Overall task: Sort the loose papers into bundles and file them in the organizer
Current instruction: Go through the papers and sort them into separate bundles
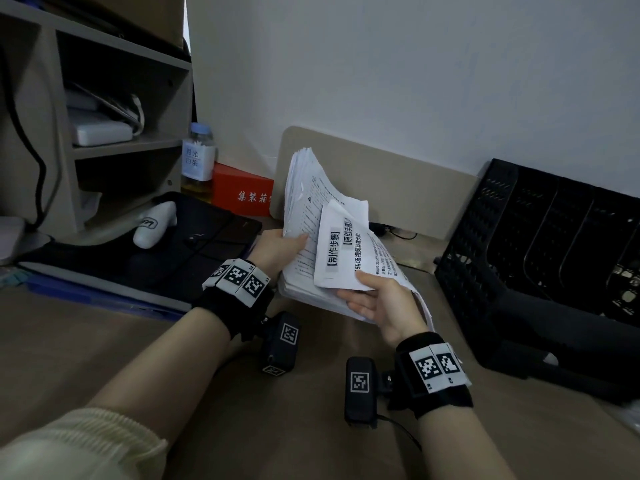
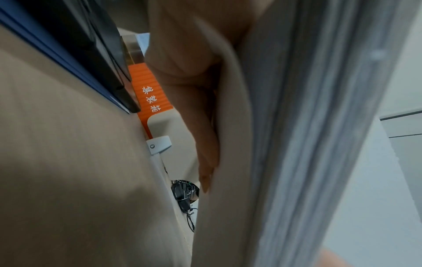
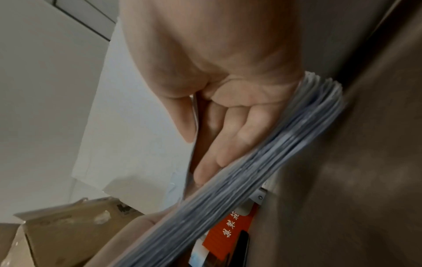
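Observation:
A thick stack of printed papers [image 1: 304, 216] is held tilted above the desk, between both hands. My left hand [image 1: 287, 247] grips its left edge, thumb on the top page and fingers [image 2: 205, 144] underneath. My right hand [image 1: 367, 292] pinches a top sheet with bold black headings [image 1: 341, 244] at its near edge. In the right wrist view the thumb lies on that white sheet [image 3: 137, 126], while the fingers [image 3: 228, 140] sit between it and the stack's edge [image 3: 274, 162]. The black mesh organizer [image 1: 519, 254] stands at the right, its slots turned towards me.
A beige shelf unit [image 1: 121, 150] stands at the left. Beside it are a bottle [image 1: 198, 157], a red box [image 1: 242, 194], a white device [image 1: 154, 223] and a black laptop [image 1: 194, 244]. A beige divider board [image 1: 381, 188] leans behind the papers. Dark cloth [image 1: 554, 323] lies before the organizer.

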The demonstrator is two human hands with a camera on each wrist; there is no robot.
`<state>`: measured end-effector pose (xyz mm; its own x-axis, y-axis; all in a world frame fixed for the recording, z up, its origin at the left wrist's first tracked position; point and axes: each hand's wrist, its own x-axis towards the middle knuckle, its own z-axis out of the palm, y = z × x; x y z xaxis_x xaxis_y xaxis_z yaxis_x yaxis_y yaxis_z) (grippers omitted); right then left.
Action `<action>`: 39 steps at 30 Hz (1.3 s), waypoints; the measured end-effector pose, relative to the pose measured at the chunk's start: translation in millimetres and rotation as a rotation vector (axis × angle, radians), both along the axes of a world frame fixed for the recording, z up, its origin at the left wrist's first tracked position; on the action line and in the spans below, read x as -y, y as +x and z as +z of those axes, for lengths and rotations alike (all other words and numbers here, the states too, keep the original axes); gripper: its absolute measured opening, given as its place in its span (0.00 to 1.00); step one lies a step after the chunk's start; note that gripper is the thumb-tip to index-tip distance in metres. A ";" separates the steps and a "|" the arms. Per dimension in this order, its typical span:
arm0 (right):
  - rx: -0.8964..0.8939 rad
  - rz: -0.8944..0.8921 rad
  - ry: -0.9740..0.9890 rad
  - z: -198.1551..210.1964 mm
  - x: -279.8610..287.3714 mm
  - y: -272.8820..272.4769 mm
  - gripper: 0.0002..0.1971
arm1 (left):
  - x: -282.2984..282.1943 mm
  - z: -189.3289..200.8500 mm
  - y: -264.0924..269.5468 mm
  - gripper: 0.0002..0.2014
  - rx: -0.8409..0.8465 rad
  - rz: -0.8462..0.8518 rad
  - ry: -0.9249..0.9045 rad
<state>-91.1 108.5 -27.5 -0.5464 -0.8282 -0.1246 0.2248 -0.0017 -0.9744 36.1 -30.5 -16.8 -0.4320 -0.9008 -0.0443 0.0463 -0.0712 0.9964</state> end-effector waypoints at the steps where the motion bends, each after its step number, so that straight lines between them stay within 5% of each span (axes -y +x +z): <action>1: 0.025 0.010 -0.002 0.3 0.0 0.5 0.19 | -0.5 -0.2 -0.4 0.20 -0.019 0.008 0.005; 10: 0.381 0.049 0.032 2.6 -3.1 8.4 0.20 | -6.2 -1.3 -6.7 0.17 -0.162 0.064 0.050; 13: 0.435 0.035 -0.042 5.5 -2.1 8.8 0.12 | -5.7 -1.3 -5.8 0.17 -0.180 0.077 0.047; 17: 0.304 0.022 -0.126 8.9 1.9 8.7 0.04 | -6.3 -3.8 -3.8 0.18 -0.170 0.077 0.045; 23: 0.217 0.032 -0.060 2.3 4.8 12.8 0.05 | -9.8 -5.5 -5.8 0.16 -0.138 0.038 0.018; 39: 0.268 0.045 0.088 -2.1 6.3 12.3 0.03 | -14.8 -2.8 -14.4 0.18 -0.192 -0.011 0.017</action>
